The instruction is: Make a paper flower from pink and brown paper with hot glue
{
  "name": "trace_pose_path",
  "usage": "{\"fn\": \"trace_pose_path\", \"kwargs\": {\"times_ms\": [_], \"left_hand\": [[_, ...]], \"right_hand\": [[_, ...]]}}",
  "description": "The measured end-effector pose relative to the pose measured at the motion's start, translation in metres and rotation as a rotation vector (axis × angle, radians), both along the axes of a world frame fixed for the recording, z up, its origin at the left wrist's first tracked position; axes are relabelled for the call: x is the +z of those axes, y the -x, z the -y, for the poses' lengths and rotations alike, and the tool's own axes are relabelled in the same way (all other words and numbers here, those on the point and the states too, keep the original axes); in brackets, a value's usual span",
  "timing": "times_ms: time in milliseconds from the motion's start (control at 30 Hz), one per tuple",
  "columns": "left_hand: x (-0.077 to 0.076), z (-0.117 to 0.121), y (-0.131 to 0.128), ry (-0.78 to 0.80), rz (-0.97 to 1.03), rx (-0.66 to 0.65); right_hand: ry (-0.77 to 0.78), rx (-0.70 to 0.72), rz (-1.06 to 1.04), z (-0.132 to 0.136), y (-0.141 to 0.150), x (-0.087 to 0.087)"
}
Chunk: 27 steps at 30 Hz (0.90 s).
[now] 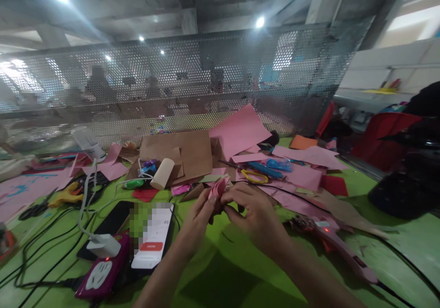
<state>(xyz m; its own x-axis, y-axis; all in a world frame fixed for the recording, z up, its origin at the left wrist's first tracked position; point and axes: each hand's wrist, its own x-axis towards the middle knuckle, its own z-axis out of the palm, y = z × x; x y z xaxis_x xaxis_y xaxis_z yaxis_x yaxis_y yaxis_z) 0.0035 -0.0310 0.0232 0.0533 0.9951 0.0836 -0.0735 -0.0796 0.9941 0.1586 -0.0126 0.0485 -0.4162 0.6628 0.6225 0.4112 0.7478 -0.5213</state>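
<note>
In the middle of the view, my left hand [193,216] is closed around a small bundle of layered pink paper [217,189], which looks like a paper flower. The fingers of my right hand [256,214] pinch at its right side, where a paler, brownish edge shows. Its lower part is hidden by my fingers. Both hands are just above the green table [220,276]. Right of them lies a pink corded electric tool [343,248] with a red light on. Behind them are yellow-handled scissors [254,176].
At left are a lit phone [154,239], a dark phone [112,223], a magenta power strip [103,276] with a white plug, and tangled cables. Brown cardboard [195,150], pink sheets [240,131] and a cardboard tube [162,173] lie behind. A perforated metal screen [206,79] stands beyond.
</note>
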Motion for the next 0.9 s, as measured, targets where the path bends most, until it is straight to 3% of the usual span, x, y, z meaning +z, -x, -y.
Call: {"fn": "trace_pose_path", "kwargs": {"times_ms": [167, 433, 900], "left_hand": [[-0.005, -0.003, 0.000, 0.029, 0.023, 0.012], [-0.003, -0.002, -0.001, -0.039, -0.045, 0.053], [0.000, -0.001, 0.000, 0.000, -0.036, 0.024]], "right_hand": [[0.026, 0.013, 0.066, 0.004, -0.002, 0.006], [0.270, -0.026, -0.185, -0.002, 0.001, -0.002], [0.276, 0.101, -0.170, -0.008, 0.002, -0.002]]}}
